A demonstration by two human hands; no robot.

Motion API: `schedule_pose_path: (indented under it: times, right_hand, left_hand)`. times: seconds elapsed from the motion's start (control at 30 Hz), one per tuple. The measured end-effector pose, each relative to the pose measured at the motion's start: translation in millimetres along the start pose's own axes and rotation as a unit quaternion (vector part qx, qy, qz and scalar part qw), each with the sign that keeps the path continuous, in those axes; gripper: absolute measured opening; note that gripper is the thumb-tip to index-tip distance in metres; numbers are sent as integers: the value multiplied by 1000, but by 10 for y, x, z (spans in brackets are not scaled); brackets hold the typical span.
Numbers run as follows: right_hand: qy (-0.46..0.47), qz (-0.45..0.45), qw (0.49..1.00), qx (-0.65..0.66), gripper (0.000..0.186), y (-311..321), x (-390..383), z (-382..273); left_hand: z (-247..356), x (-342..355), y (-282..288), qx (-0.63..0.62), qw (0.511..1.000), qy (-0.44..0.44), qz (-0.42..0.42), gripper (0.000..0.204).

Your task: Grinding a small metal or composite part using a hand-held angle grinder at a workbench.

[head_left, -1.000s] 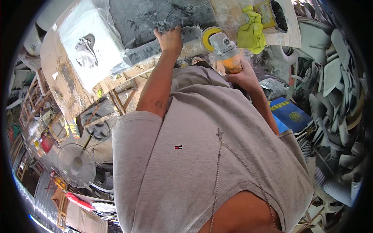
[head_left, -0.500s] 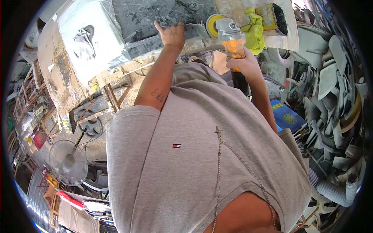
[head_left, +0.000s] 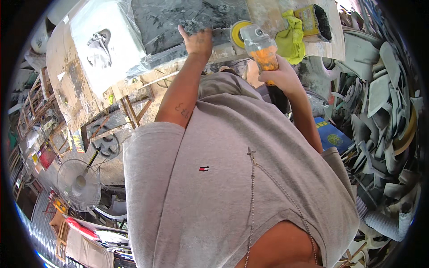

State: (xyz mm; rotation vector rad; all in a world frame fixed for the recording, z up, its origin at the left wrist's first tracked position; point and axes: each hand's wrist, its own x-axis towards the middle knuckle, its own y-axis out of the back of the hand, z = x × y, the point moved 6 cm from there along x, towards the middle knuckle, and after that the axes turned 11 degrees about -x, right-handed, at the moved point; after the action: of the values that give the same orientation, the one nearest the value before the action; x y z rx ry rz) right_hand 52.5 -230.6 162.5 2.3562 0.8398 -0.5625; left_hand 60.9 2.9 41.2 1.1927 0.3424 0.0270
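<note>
A dark grey panel [head_left: 163,22], smudged and dusty, lies on the workbench with clear plastic film along its near edge. My left hand [head_left: 199,42] rests on that near edge, thumb out to the side; the other fingers point away and are partly hard to see. In my right hand [head_left: 282,77] is an angle grinder [head_left: 264,57], orange and grey, gripped round its body. Its round yellow disc [head_left: 240,34] stands at the right end of the panel's near edge; whether the two touch, I cannot tell.
A crumpled yellow-green cloth [head_left: 291,38] and an open yellow tin [head_left: 313,22] lie right of the grinder. White plastic sheeting [head_left: 87,49] with a grey rag [head_left: 100,47] covers the left. Grey moulded parts [head_left: 380,96] crowd the right; a fan [head_left: 79,182] stands lower left.
The angle grinder has swung a little to the left, its disc now closer to the panel, and my right hand has moved with it. My left hand stays in place.
</note>
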Motion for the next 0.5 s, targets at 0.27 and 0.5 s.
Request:
schedule_pose_path:
  times: [0.27, 0.5]
  right_hand:
    - [12, 49, 997, 51, 43, 128, -191, 9]
    - [-45, 66, 993, 82, 40, 258, -383, 216]
  left_hand:
    - [30, 129, 212, 36, 995, -70, -54, 32]
    - [-273, 322, -57, 1, 995, -72, 65, 37]
